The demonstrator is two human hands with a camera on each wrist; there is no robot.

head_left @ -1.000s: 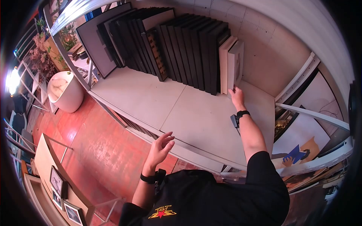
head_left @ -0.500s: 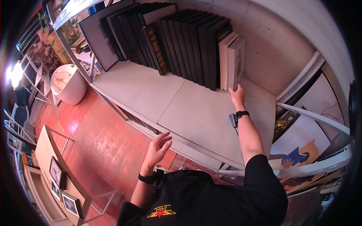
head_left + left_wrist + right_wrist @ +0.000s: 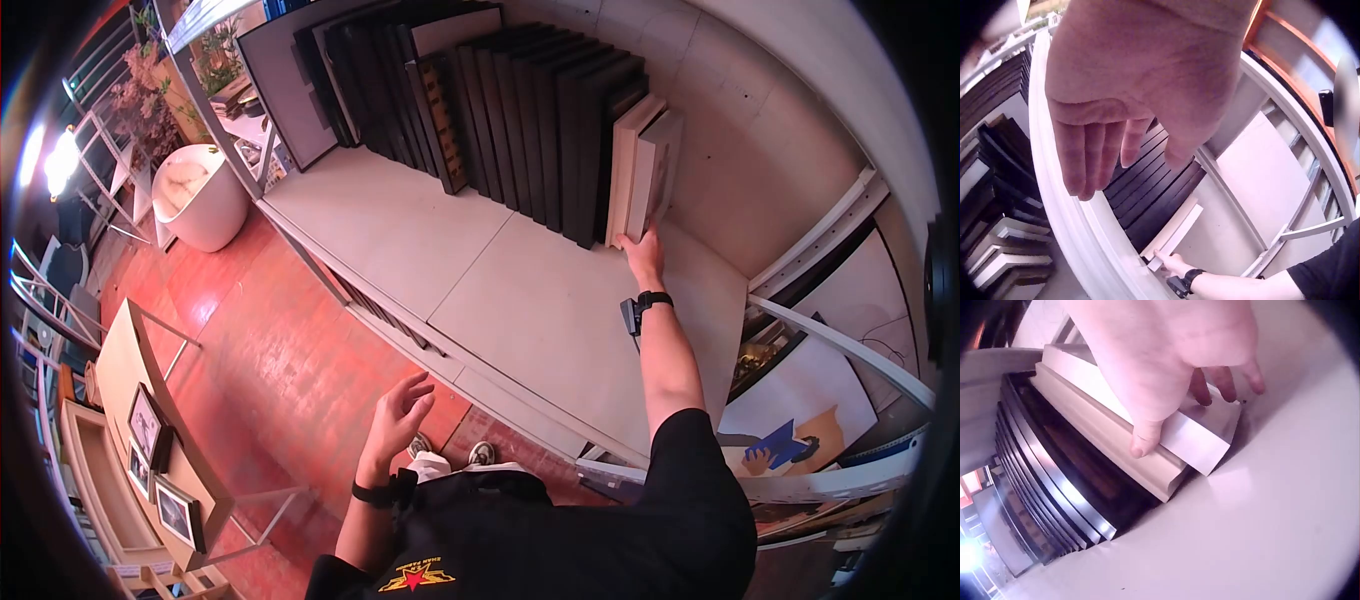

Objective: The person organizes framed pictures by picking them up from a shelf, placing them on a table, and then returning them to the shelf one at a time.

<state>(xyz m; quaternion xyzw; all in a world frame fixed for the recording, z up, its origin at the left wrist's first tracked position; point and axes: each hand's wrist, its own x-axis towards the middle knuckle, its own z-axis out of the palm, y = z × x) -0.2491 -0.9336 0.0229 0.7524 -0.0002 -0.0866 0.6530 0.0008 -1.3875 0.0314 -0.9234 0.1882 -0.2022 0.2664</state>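
Note:
My right hand (image 3: 645, 258) grips the lower front edge of a white picture frame (image 3: 657, 165) that stands on the shelf. In the right wrist view, the thumb lies along the near side, over the edge of a cream frame (image 3: 1141, 467), while the other fingers reach behind the white frame's face. The cream frame leans against the end of a row of black frames (image 3: 545, 150). My left hand (image 3: 395, 420) hangs in the air before the shelf's front edge, fingers loosely extended and holding nothing.
The pale shelf board (image 3: 540, 290) runs between white metal posts. A picture with a blue shape (image 3: 785, 440) stands low at the right. Behind me on the left are a wooden table (image 3: 120, 350) with small framed photos and a white tub chair (image 3: 215, 215).
My right hand has closed from a spread thumb and fingers onto the white frame's edge. The left hand has drawn back a little toward my body. The head view has shifted.

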